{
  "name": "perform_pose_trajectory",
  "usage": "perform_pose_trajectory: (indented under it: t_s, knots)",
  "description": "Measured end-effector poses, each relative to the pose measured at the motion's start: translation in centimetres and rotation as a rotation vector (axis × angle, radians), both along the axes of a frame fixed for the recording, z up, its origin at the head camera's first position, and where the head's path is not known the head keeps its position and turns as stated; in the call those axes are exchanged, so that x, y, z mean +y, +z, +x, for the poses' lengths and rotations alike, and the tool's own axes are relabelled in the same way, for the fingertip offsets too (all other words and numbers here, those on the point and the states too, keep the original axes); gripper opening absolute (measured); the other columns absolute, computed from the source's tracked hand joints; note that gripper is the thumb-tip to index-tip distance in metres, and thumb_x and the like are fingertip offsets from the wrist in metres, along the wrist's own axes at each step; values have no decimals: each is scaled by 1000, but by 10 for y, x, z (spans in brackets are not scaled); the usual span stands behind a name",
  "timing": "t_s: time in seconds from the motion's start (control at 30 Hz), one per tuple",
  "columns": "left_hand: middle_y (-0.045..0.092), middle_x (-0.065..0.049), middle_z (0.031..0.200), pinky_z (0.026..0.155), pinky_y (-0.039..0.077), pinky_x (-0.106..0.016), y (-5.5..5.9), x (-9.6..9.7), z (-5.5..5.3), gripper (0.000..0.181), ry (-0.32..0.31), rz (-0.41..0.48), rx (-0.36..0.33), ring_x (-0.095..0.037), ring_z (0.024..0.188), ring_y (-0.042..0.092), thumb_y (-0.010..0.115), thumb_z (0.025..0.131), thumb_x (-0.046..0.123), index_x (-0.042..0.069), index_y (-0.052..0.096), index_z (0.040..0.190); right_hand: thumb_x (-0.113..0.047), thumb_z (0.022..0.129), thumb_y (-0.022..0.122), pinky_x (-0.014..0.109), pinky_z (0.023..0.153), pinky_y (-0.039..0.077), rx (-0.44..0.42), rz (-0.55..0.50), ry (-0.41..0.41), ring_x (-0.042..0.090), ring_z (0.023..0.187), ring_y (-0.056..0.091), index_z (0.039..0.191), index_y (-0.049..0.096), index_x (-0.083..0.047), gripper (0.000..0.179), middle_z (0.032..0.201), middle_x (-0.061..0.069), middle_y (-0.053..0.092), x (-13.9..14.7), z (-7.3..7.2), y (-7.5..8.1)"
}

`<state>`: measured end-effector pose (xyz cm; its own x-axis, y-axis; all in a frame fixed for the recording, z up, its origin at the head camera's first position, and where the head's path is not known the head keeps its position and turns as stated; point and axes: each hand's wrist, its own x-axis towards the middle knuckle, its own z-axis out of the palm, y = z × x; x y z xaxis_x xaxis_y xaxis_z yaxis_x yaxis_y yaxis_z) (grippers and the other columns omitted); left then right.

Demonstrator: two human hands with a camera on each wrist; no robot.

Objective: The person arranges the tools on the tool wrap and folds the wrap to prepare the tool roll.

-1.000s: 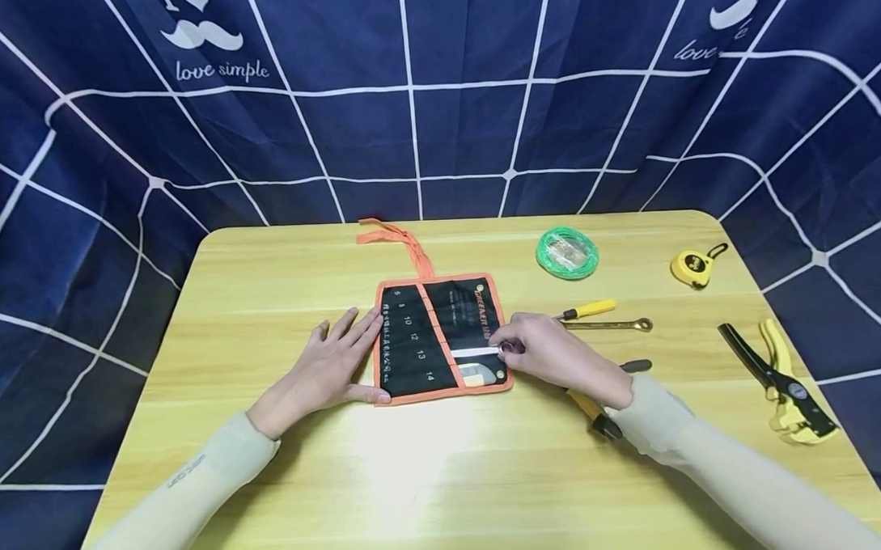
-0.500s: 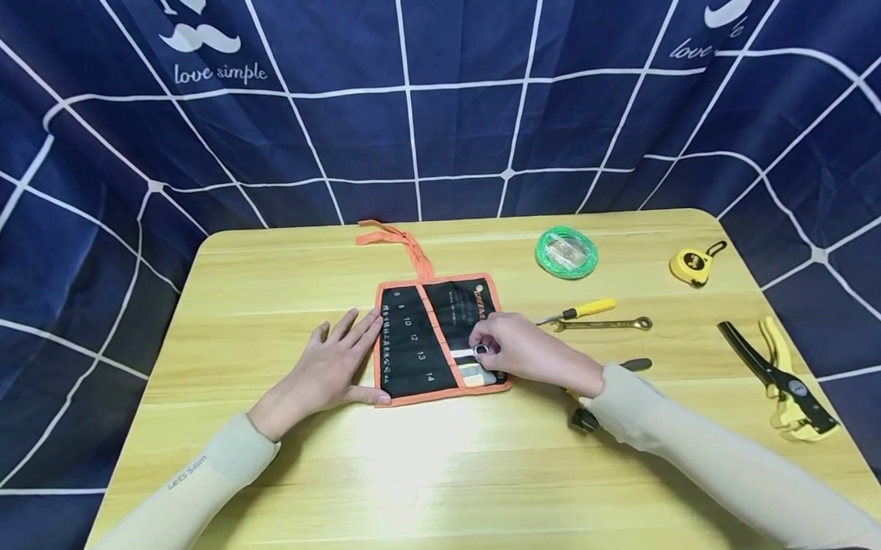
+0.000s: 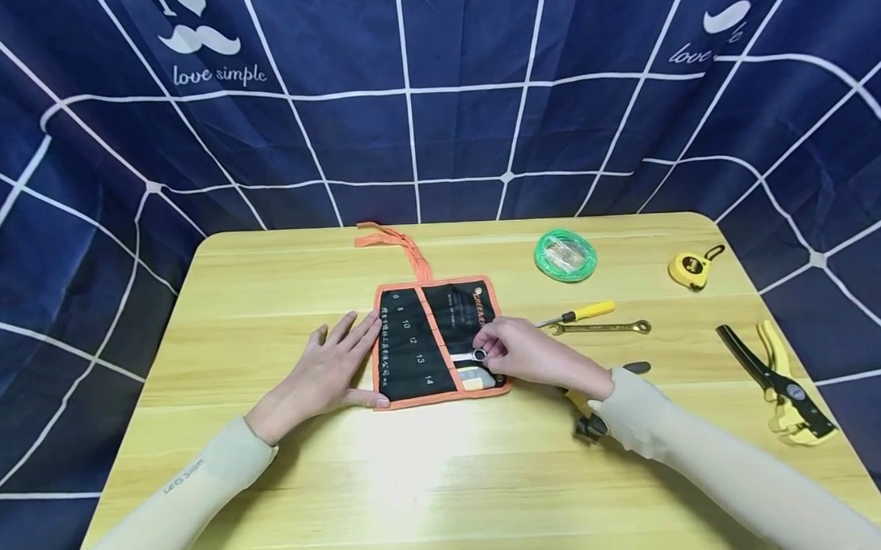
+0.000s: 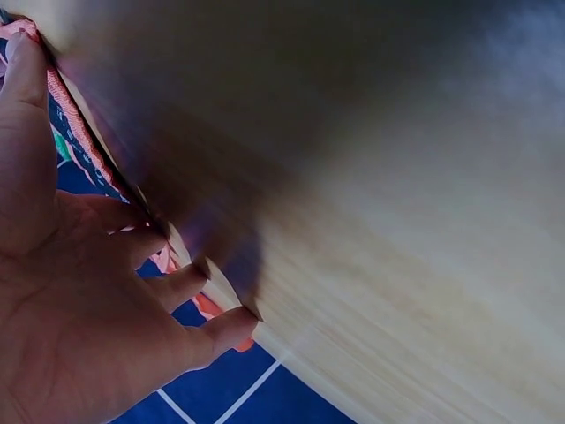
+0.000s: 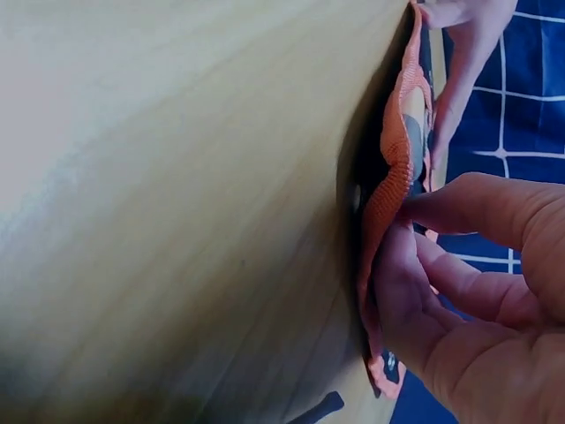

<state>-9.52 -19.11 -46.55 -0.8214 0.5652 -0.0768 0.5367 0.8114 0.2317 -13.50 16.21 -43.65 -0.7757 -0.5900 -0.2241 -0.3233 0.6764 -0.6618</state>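
A black tool pouch with orange edging lies flat on the table, its pockets marked with numbers. My left hand rests on its left edge, fingers spread. At the pouch's right part, my right hand pinches a silver wrench near its ring end. The wrench's other end is hidden inside a pocket. Just below it, a utility knife with a grey and pale yellow body sits in the pouch. In the right wrist view, the thumb and fingers meet at the raised orange edge, and the wrench is hidden.
Right of the pouch lie a yellow-handled screwdriver and a bronze-coloured wrench. A dark-ended tool lies partly under the right forearm. Farther out are a green wire coil, a tape measure and yellow-black cutters.
My right hand has moved left with the wrench, whose ring end now sits closer to the pocket's orange band. The left hand stays in place on the pouch.
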Motion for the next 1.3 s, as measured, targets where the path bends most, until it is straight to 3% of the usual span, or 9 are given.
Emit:
perform_pose_trajectory:
  t_s: [0.23,0.4,0.53,0.8,1.07,1.17,1.3]
  knots:
    - [27,-17,178,116,29,-76,-3,1,2,126,3,-12,6,-47,161,25,77,85,77,0,29,171,2,95,76,32,78,57,25,-52,-32,14,87,63,119,74,3,24,103,5,69,13,6,4]
    - [27,-18,177,115,31,-77,-8,1,10,125,-9,-9,-8,-49,160,26,75,86,78,-1,30,171,-6,98,75,29,70,55,35,-118,-67,13,81,63,118,78,-2,20,95,-3,71,31,17,7]
    - [30,-18,176,114,31,-77,-8,2,11,125,-9,14,19,-49,159,28,78,85,76,-2,32,170,-6,100,74,28,66,52,45,-137,-133,15,76,62,119,79,-4,20,89,-3,71,52,20,14]
    - [28,-18,177,116,30,-76,-4,4,4,125,-4,-1,26,-48,160,26,78,85,76,-1,30,170,-9,101,78,25,66,50,180,-110,-231,15,77,61,116,80,-7,15,90,-1,71,110,15,35]
    - [28,-18,177,116,30,-76,-2,2,1,125,-8,-6,29,-47,160,26,78,85,76,-1,30,170,-12,99,82,22,68,51,317,-43,-304,11,77,64,113,81,-10,13,89,-3,73,172,11,25]
    - [28,-18,177,116,30,-76,-2,1,1,124,-6,-3,27,-48,160,26,78,85,75,-1,30,170,-11,98,83,20,69,51,306,-24,-321,10,79,65,112,82,-9,14,93,-2,75,188,8,19]
    - [28,-18,177,116,30,-76,-2,1,2,124,-6,-4,22,-48,160,26,78,86,75,-2,30,170,-13,100,82,22,69,50,223,-21,-356,8,82,65,115,81,-7,16,98,2,79,202,5,12]
